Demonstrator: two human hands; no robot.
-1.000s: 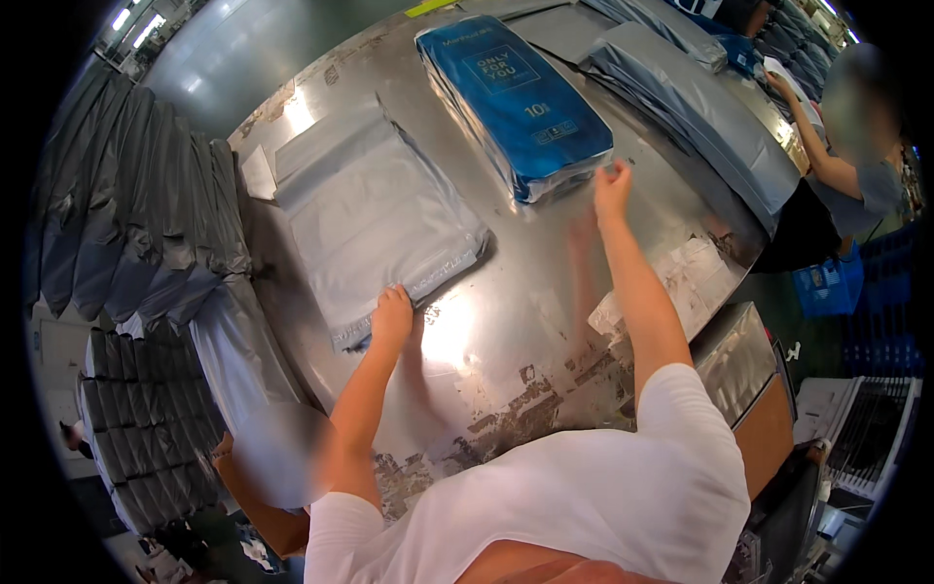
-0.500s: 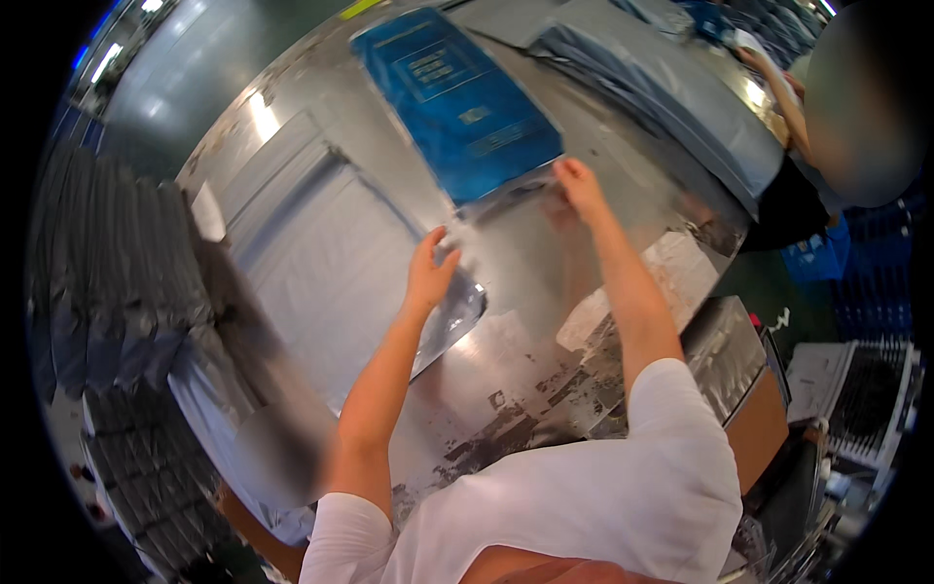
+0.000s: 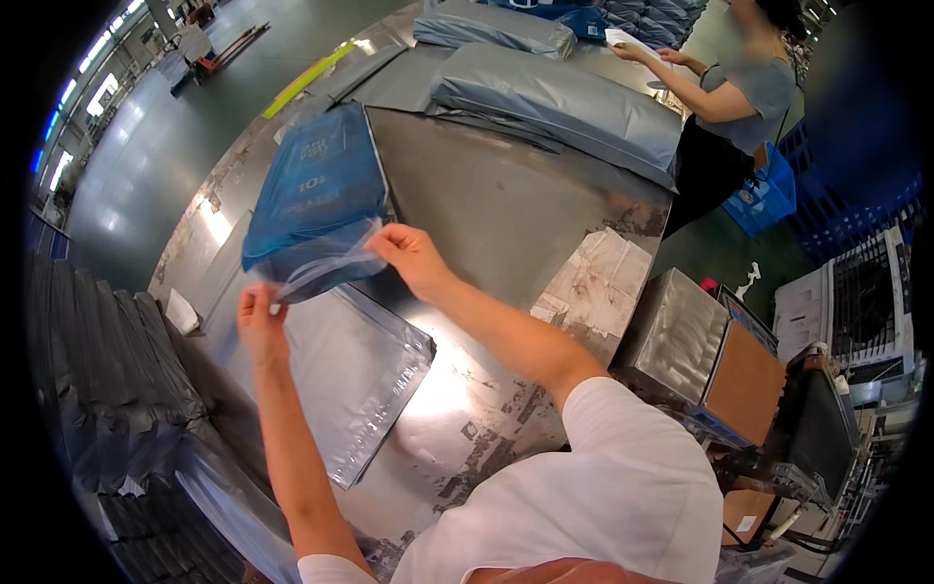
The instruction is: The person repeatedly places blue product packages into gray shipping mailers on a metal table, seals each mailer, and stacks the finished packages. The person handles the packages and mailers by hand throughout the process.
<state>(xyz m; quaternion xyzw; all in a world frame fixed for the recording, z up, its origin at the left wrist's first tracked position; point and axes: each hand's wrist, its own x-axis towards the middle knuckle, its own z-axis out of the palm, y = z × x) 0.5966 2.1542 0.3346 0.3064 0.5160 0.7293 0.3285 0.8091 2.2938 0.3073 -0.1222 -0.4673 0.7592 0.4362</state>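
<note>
A blue plastic package (image 3: 316, 180) with pale printing lies at the left of the metal table, its near end over a flat pile of grey plastic bags (image 3: 331, 375). A clear, loose plastic flap runs along that near end. My left hand (image 3: 263, 326) pinches the flap's left corner. At the other corner, my right hand (image 3: 413, 261) is closed on the same flap, with the plastic stretched between the two hands. What fills the package is hidden.
Large grey bundles (image 3: 564, 97) lie across the table's far side. Torn brown paper (image 3: 603, 277) covers part of the right edge, beside a metal box (image 3: 671, 326). Stacked dark grey bags (image 3: 107, 360) rise at the left. A co-worker (image 3: 739, 97) stands at the far right near a blue crate (image 3: 764, 195).
The blue package has shifted left, its near end now over the grey bags. My left hand, earlier apart from it, now grips the flap. The view has moved too.
</note>
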